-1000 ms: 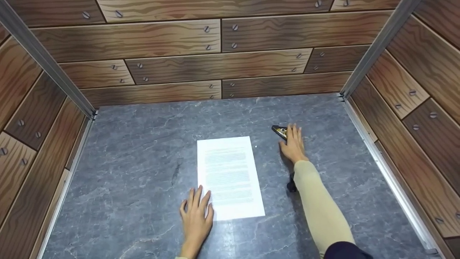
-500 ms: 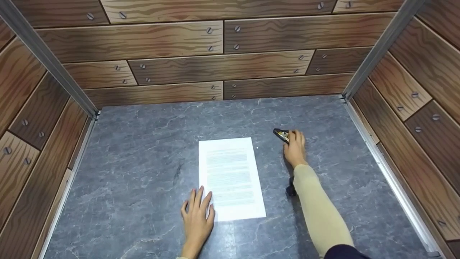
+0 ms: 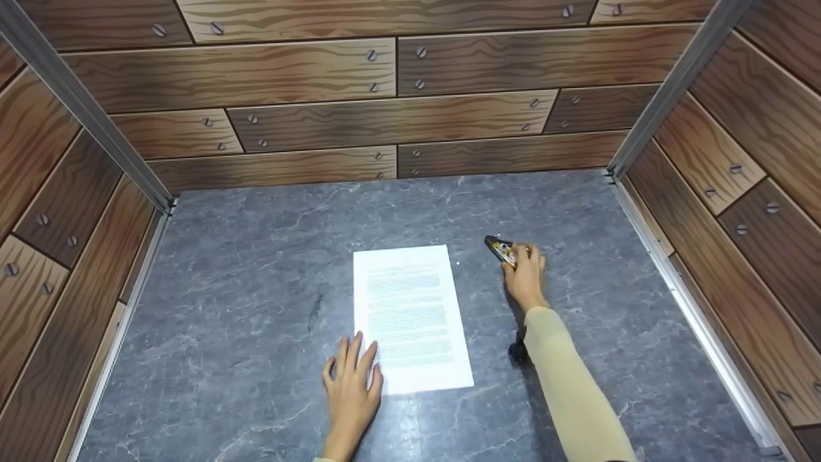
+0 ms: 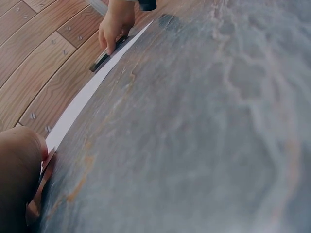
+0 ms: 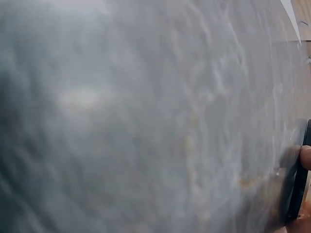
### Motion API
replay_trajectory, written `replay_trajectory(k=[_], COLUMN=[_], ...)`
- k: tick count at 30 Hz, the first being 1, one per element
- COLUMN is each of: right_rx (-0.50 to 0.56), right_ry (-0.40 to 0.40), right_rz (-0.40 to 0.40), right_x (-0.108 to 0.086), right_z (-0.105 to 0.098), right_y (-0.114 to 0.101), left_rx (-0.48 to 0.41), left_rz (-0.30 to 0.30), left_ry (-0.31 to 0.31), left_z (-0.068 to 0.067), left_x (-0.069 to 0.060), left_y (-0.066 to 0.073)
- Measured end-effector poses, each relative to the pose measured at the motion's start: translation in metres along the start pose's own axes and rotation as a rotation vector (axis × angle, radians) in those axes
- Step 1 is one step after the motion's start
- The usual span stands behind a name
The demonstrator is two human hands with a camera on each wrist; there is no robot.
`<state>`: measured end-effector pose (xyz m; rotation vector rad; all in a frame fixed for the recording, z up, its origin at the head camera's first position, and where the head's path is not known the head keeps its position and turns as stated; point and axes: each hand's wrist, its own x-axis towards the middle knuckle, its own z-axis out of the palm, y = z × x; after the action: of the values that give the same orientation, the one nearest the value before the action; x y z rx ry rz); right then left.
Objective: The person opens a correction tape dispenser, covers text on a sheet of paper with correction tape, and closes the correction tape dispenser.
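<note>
L hand (image 3: pixel 351 388), bottom ctr, lay w/ fingers spread at edge of paper (image 3: pixel 410 308), mid-frame; too light a press, it might've slid. R hand (image 3: pixel 528 280), right of ctr, gripped near end of stapler (image 3: pixel 499 248); end-only hold prob. risked it twisting loose.

Room lay open between the left wall (image 3: pixel 64 199) and left hand (image 3: pixel 351 393). Right of the paper (image 3: pixel 410 301), the sleeve (image 3: pixel 573 378) barred passage.
</note>
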<state>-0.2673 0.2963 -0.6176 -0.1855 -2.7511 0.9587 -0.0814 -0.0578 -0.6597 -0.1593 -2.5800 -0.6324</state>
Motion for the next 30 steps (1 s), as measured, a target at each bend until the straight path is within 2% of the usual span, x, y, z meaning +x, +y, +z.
replay_trajectory(k=[4, 11, 17, 25, 30], right_rx=[0.023, 0.016, 0.027, 0.087, 0.127], right_ry=[0.037, -0.003, 0.006, 0.019, 0.021], right_rz=[-0.012, 0.045, 0.077, 0.076, 0.052], right_x=[-0.005, -0.014, -0.023, -0.027, -0.027], right_z=[0.0, -0.001, 0.0, -0.005, -0.015], right_y=[-0.001, -0.007, -0.012, -0.013, -0.022], left_rx=[-0.006, -0.002, -0.015, -0.012, -0.014], left_rz=[0.002, -0.005, -0.01, -0.01, -0.008], left_ry=[-0.001, -0.004, -0.023, -0.016, -0.003], left_z=[0.0, -0.001, -0.002, -0.001, -0.001], left_x=[0.0, 0.0, 0.001, 0.0, 0.001], left_y=[0.0, 0.0, 0.001, 0.002, 0.001])
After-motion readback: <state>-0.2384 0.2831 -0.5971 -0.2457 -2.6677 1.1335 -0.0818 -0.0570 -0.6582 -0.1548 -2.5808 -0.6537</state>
